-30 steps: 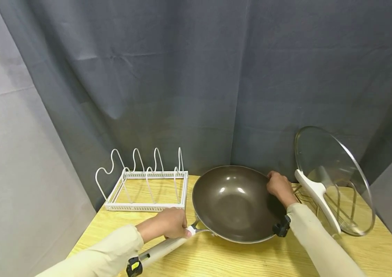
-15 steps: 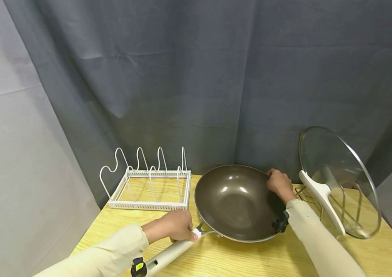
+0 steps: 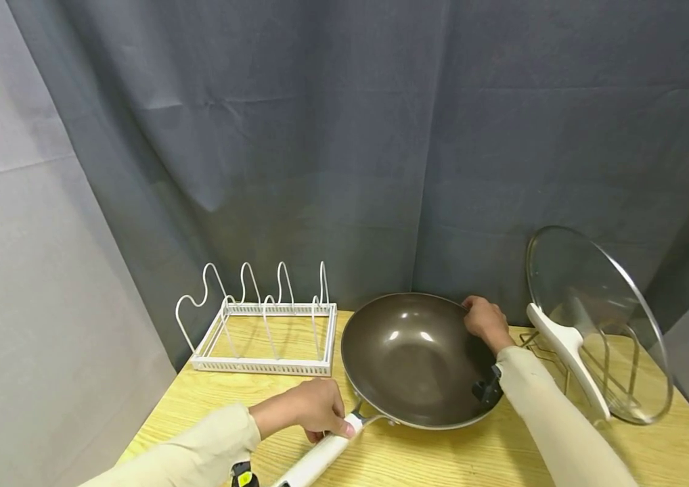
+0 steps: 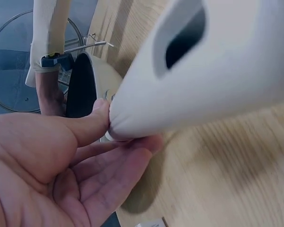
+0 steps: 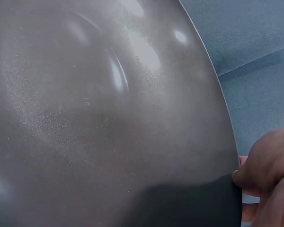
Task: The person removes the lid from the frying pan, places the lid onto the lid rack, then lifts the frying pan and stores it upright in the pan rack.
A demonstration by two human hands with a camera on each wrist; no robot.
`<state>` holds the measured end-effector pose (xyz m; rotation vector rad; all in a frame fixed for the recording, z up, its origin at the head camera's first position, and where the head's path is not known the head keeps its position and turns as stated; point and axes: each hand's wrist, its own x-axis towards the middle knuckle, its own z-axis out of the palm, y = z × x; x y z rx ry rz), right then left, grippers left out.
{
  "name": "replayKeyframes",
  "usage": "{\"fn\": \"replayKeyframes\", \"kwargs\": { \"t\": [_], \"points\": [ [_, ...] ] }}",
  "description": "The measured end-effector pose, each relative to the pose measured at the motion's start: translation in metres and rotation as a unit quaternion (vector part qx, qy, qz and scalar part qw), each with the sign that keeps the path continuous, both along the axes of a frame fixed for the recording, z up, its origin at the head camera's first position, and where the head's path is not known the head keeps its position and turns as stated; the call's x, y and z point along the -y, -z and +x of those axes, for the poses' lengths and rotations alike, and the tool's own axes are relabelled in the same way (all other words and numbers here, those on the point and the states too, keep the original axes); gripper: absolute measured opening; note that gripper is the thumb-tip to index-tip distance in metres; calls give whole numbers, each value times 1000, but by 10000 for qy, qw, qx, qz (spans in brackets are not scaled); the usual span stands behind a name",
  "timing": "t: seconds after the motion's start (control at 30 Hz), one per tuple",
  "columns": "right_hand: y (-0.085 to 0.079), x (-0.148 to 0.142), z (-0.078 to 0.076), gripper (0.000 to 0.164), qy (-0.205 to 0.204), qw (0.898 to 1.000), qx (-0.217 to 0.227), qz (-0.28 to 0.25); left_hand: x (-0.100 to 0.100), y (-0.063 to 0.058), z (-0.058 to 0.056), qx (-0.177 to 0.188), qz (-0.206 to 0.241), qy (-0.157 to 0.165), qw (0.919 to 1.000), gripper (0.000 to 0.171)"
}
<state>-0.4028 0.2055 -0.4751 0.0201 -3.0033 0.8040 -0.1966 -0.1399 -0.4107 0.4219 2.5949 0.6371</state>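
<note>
A dark brown wok (image 3: 417, 365) with a long white handle (image 3: 320, 456) is at the middle of the wooden table. My left hand (image 3: 317, 408) pinches the handle near its metal joint. In the left wrist view, the thumb (image 4: 97, 118) presses on the handle's near end, with the fingers beneath it. At the wok's far right rim, my right hand (image 3: 484, 321) grips the edge. The right wrist view shows the thumb (image 5: 246, 179) on the inner side of the rim, the other fingers partly hidden behind it.
Left of the wok stands a white rack (image 3: 262, 366) with several upright wire loops. A glass lid (image 3: 606, 318) with a white handle (image 3: 570, 352) leans in a wire stand (image 3: 631, 365) on the right. Grey curtain (image 3: 296, 169) hangs behind the table.
The view has shifted slightly. My left hand and the wok handle have swung a little to the right and down; the right hand has slid slightly left along the rim. Both hands keep their holds.
</note>
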Motion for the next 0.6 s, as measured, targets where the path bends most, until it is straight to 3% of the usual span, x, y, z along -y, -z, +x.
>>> {"fn": "replayKeyframes", "kwargs": {
  "t": [0.3,0.6],
  "points": [
    [0,7,-9,47,26,9999,108,-46,1,7,4,501,802,-171,9954,21],
    [0,13,-13,46,78,9999,-9,-153,-3,15,9,695,1355,-283,9879,20]
  ]
}}
